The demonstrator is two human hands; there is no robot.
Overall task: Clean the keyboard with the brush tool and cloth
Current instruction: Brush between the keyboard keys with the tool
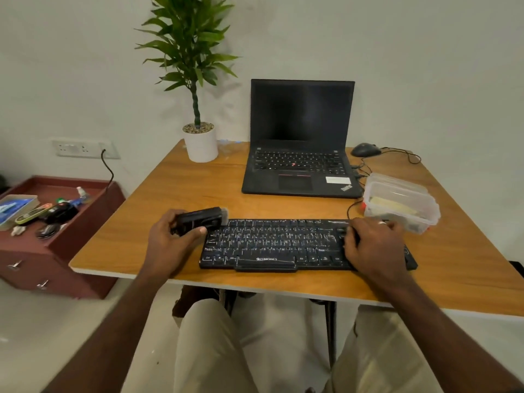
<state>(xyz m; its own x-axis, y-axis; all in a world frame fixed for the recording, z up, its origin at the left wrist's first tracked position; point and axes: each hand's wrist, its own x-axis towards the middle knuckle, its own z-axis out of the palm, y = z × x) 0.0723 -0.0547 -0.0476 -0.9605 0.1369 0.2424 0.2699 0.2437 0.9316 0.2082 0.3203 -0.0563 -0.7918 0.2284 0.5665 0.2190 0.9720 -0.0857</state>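
The table (181,177) carries the keyboard (272,245) near its front edge. The right hand (374,245) lies flat on the keyboard's right end, fingers relaxed. The left hand (170,239) grips the brush (201,219), bristles touching the keyboard's top-left corner.

From my remote seat, bare table (175,182) lies open left of the laptop (300,154) and beyond the keyboard (272,245), with a narrow free strip between the two. To the right, a plastic container (402,199) stands just beside the keyboard's far corner, cables (365,171) trailing behind it. A potted plant (200,143) blocks the far-left corner.
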